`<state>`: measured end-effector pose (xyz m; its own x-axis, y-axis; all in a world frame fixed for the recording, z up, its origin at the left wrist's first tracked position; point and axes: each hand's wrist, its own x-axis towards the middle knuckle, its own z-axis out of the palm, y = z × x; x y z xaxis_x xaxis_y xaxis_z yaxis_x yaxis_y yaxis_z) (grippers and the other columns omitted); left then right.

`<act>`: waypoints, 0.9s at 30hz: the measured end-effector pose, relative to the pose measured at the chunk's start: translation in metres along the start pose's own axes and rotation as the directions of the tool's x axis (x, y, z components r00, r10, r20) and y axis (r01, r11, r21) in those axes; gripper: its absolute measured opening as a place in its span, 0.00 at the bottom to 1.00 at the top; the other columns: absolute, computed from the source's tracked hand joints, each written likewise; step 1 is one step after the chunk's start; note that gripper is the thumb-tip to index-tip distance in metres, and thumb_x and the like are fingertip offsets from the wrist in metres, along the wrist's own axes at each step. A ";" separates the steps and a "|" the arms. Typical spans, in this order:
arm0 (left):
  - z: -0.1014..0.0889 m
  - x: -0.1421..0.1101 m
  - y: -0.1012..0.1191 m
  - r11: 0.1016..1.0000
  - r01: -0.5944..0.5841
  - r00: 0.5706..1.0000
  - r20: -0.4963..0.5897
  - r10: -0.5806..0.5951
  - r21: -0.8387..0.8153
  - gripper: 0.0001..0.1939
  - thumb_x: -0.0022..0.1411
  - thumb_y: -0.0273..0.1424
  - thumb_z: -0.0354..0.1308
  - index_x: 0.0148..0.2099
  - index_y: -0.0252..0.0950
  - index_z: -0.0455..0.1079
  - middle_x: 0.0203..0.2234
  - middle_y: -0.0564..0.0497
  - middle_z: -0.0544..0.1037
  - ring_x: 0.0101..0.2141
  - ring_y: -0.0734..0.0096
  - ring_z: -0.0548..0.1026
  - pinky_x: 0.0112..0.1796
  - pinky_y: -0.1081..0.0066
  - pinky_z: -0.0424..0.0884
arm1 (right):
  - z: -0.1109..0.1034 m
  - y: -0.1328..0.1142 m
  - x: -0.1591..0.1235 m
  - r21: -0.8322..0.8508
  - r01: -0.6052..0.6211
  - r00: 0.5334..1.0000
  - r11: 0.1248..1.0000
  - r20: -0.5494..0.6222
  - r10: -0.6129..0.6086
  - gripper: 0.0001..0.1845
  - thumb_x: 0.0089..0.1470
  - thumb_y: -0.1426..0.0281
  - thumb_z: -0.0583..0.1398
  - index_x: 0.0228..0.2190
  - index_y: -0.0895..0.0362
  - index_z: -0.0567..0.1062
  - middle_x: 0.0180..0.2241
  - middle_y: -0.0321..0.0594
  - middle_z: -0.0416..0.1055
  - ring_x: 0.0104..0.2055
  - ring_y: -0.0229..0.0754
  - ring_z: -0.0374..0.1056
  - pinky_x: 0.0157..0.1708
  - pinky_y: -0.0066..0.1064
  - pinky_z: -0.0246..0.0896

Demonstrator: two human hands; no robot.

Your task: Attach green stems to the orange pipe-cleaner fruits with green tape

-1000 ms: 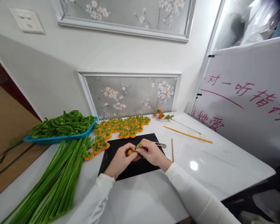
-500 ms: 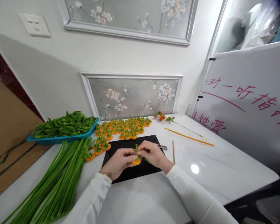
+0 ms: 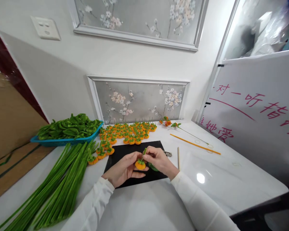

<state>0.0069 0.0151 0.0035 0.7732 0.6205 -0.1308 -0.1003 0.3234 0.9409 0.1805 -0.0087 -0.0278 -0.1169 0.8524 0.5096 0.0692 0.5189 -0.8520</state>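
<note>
Over a black mat, both my hands are at a small orange fuzzy flower with a green top, made of what looks like pipe cleaner. My left hand holds it loosely, thumb and forefinger close to its top and the other fingers stretched out behind and below. With thumb and forefinger, my right hand pinches the short green pipe cleaner that stands up from the flower. A green piece shows partly under my right hand.
Several finished orange flower heads stand behind the mat. Left are a blue tray of green leaves and long green pipe cleaners. Nail clippers, a wooden stick, an orange pipe cleaner and a stemmed flower lie right.
My left fingers have loosened and spread, leaving more of the orange flower visible. The green strip now leans right in my right fingers. The view has shifted slightly.
</note>
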 end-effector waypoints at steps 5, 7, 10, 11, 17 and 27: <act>0.008 0.009 -0.006 0.868 -0.251 0.942 -0.099 0.321 0.428 0.17 0.47 0.30 0.67 0.37 0.36 0.63 0.32 0.56 0.67 0.35 0.75 0.69 0.37 0.73 0.68 | 0.004 0.010 0.000 -0.138 -0.016 0.996 0.990 -0.089 0.004 0.13 0.52 0.65 0.59 0.21 0.57 0.65 0.21 0.31 0.60 0.23 0.33 0.56 0.23 0.25 0.53; 0.007 0.012 -0.008 0.811 -0.280 0.914 -0.115 0.389 0.513 0.15 0.48 0.28 0.65 0.36 0.36 0.62 0.31 0.56 0.68 0.33 0.75 0.69 0.36 0.73 0.67 | 0.004 0.011 -0.001 -0.226 0.002 0.994 0.974 -0.107 -0.027 0.11 0.52 0.67 0.59 0.21 0.57 0.66 0.22 0.32 0.61 0.24 0.34 0.56 0.24 0.25 0.52; 0.003 0.015 -0.009 0.742 -0.282 0.882 -0.140 0.449 0.608 0.11 0.51 0.27 0.60 0.36 0.36 0.63 0.29 0.55 0.70 0.32 0.73 0.70 0.35 0.73 0.67 | 0.003 0.009 -0.002 -0.325 0.029 0.993 0.945 -0.097 -0.064 0.10 0.51 0.69 0.60 0.21 0.57 0.69 0.22 0.33 0.62 0.24 0.34 0.57 0.24 0.26 0.52; 0.002 0.015 -0.010 0.716 -0.277 0.872 -0.145 0.467 0.641 0.10 0.51 0.26 0.59 0.36 0.36 0.63 0.29 0.54 0.70 0.32 0.73 0.70 0.34 0.73 0.67 | 0.003 0.008 -0.002 -0.347 0.037 0.993 0.937 -0.089 -0.072 0.09 0.51 0.70 0.60 0.21 0.57 0.70 0.23 0.33 0.63 0.24 0.34 0.58 0.24 0.26 0.52; 0.002 0.012 -0.012 0.764 -0.219 0.889 -0.200 0.413 0.607 0.07 0.51 0.32 0.60 0.30 0.35 0.66 0.25 0.55 0.69 0.26 0.74 0.69 0.30 0.70 0.74 | 0.001 0.002 -0.003 -0.382 0.097 0.991 0.919 -0.045 -0.123 0.05 0.52 0.74 0.59 0.26 0.55 0.75 0.26 0.35 0.66 0.26 0.36 0.62 0.27 0.27 0.57; -0.001 0.001 0.003 0.980 0.049 0.980 -0.201 -0.009 0.193 0.06 0.47 0.28 0.65 0.28 0.31 0.72 0.27 0.51 0.74 0.32 0.69 0.78 0.30 0.78 0.73 | -0.002 -0.009 -0.005 -0.352 0.192 0.981 0.916 0.061 -0.182 0.09 0.55 0.76 0.57 0.32 0.54 0.77 0.31 0.38 0.71 0.33 0.38 0.67 0.35 0.29 0.63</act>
<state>0.0070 0.0172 0.0064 0.6325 0.7483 -0.1998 0.0604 0.2095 0.9759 0.1825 -0.0178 -0.0224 -0.1881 0.7384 0.6476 0.3897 0.6614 -0.6409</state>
